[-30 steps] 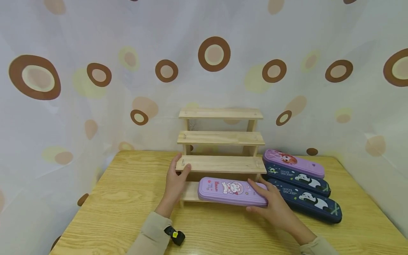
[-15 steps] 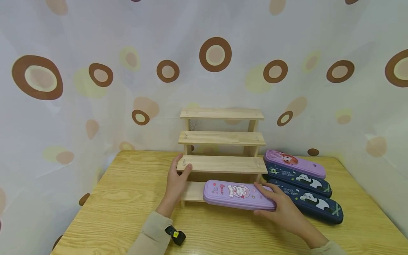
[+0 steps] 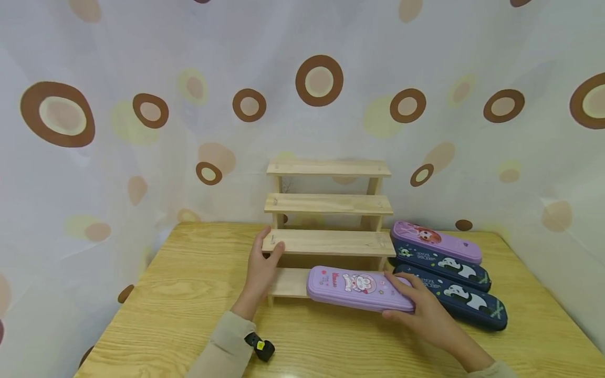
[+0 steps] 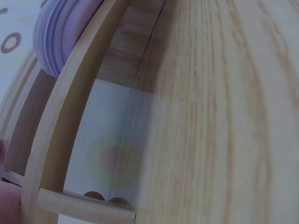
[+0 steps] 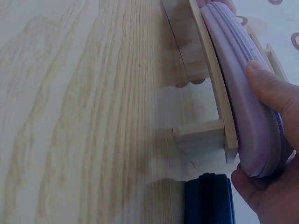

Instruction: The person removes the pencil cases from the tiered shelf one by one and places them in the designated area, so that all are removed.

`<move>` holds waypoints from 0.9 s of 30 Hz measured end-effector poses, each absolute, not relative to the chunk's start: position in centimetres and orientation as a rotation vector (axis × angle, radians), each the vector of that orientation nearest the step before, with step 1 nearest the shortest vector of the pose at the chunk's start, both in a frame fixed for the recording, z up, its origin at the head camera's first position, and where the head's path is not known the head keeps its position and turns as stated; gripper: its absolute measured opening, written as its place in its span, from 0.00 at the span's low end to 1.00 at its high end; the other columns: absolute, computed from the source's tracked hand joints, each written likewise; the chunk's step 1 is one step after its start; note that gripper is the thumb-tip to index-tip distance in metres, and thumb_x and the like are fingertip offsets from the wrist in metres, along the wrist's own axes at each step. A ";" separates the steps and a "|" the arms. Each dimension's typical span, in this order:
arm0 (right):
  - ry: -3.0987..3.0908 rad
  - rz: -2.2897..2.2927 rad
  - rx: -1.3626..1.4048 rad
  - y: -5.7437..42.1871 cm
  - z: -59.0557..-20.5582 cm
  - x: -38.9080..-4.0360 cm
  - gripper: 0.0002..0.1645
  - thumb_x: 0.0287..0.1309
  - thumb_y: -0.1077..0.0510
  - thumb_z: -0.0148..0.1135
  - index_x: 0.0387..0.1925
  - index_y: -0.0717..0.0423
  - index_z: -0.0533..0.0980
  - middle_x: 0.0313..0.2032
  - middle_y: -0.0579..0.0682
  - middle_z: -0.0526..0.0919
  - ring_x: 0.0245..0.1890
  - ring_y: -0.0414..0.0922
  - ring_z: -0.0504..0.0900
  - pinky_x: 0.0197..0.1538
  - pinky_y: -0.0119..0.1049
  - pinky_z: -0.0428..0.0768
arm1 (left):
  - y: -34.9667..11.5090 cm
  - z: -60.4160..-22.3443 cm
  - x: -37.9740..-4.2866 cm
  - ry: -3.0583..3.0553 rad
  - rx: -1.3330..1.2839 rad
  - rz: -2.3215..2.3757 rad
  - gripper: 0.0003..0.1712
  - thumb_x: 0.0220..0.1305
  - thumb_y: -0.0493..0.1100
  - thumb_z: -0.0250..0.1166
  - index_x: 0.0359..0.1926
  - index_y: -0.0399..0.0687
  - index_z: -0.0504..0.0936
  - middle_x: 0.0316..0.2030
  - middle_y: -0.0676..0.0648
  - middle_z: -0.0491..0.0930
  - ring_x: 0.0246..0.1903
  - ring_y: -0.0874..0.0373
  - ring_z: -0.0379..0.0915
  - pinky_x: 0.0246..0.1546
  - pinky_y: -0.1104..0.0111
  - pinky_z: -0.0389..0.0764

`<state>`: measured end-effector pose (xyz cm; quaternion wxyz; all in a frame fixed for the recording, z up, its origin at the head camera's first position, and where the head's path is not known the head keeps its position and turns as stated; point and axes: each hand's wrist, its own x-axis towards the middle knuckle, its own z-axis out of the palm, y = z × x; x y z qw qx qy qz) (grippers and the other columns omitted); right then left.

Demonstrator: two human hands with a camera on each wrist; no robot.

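Observation:
A purple pencil case (image 3: 350, 289) with a bunny picture lies lengthwise over the bottom step of a stepped wooden display stand (image 3: 326, 241). My right hand (image 3: 420, 310) grips its right end, thumb at the near side and fingers over the top. In the right wrist view the zipped side of the case shows close above the step board (image 5: 217, 79). My left hand (image 3: 261, 270) holds the left end of the stand at the second step from the bottom, thumb over the board. Part of the bottom step (image 3: 289, 282) shows left of the case.
Right of the stand lie a purple pencil case (image 3: 454, 247) with a cartoon girl and two navy panda pencil cases (image 3: 472, 302), side by side on the wood-grain table (image 3: 198, 278). A patterned curtain (image 3: 189, 68) hangs behind. A black strap (image 3: 260, 347) is on my left wrist.
My right hand has shifted the bunny pencil case to the right and slightly nearer, baring more of the bottom step's left end. My left hand stays on the stand.

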<state>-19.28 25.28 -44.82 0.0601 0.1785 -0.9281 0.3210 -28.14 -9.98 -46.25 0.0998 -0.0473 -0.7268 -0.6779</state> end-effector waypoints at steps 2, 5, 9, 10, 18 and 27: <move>-2.822 0.971 0.519 25.6 -44.8 -19.1 0.48 0.53 0.39 0.71 0.71 0.51 0.66 0.63 0.63 0.66 0.60 0.67 0.67 0.57 0.70 0.67 | -10.0 -46.3 -28.1 -2.158 -0.119 -2.002 0.35 0.72 0.52 0.59 0.75 0.57 0.57 0.75 0.50 0.50 0.74 0.46 0.39 0.69 0.42 0.49; -2.839 0.970 0.495 26.2 -44.7 -18.7 0.48 0.54 0.38 0.70 0.73 0.48 0.64 0.65 0.62 0.64 0.61 0.68 0.66 0.57 0.72 0.66 | -10.1 -46.4 -28.1 -2.165 -0.109 -2.006 0.36 0.72 0.54 0.59 0.75 0.58 0.57 0.75 0.52 0.50 0.74 0.47 0.39 0.69 0.42 0.50; -2.841 0.970 0.485 27.3 -44.5 -18.2 0.48 0.55 0.38 0.69 0.73 0.48 0.63 0.65 0.61 0.63 0.61 0.67 0.65 0.57 0.72 0.65 | -10.2 -46.5 -28.1 -2.155 -0.112 -2.022 0.36 0.72 0.55 0.59 0.75 0.58 0.56 0.75 0.52 0.49 0.74 0.48 0.38 0.69 0.43 0.52; -2.837 0.969 0.485 27.6 -44.5 -18.1 0.48 0.55 0.39 0.69 0.73 0.48 0.63 0.65 0.61 0.63 0.61 0.67 0.65 0.57 0.72 0.66 | -10.2 -46.5 -28.1 -2.152 -0.116 -2.026 0.36 0.72 0.55 0.59 0.75 0.57 0.56 0.75 0.52 0.48 0.74 0.48 0.38 0.69 0.44 0.53; -2.789 0.936 0.466 29.7 -44.5 -17.0 0.48 0.54 0.43 0.72 0.73 0.51 0.64 0.63 0.60 0.65 0.58 0.64 0.67 0.55 0.71 0.68 | -10.1 -46.6 -28.1 -2.152 -0.118 -2.030 0.37 0.72 0.55 0.59 0.75 0.57 0.57 0.75 0.51 0.48 0.74 0.47 0.40 0.68 0.44 0.56; -2.774 0.860 0.406 32.2 -44.9 -15.8 0.49 0.53 0.50 0.74 0.74 0.47 0.62 0.63 0.60 0.64 0.56 0.64 0.67 0.53 0.63 0.74 | -9.9 -46.4 -28.1 -2.150 -0.119 -2.024 0.36 0.72 0.54 0.59 0.75 0.58 0.57 0.75 0.51 0.48 0.74 0.47 0.40 0.68 0.43 0.56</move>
